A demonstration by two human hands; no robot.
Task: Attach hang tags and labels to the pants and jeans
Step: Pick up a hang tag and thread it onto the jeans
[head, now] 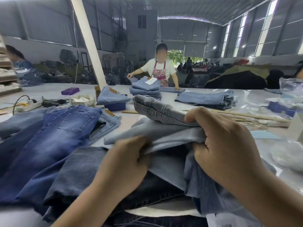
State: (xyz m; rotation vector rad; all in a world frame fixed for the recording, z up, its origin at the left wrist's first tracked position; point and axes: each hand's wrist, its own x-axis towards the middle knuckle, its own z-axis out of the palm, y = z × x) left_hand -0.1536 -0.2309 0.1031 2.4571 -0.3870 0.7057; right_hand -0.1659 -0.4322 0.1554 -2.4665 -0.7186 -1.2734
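Pale denim jeans gripped by both hands' curled fingers; paper print seemingly illegible.

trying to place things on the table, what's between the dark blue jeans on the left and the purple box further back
In the head view, a white power strip with a black tool beside it lies between the dark blue jeans and the purple box.

Left hand: bare, no glove, ring or watch visible. Right hand: bare, no glove, ring or watch visible. Both forearms bare to bottom frame edge; no sleeve or cuff in view. Short nails visible on right hand's thumb. Wearer's clothing out of frame.
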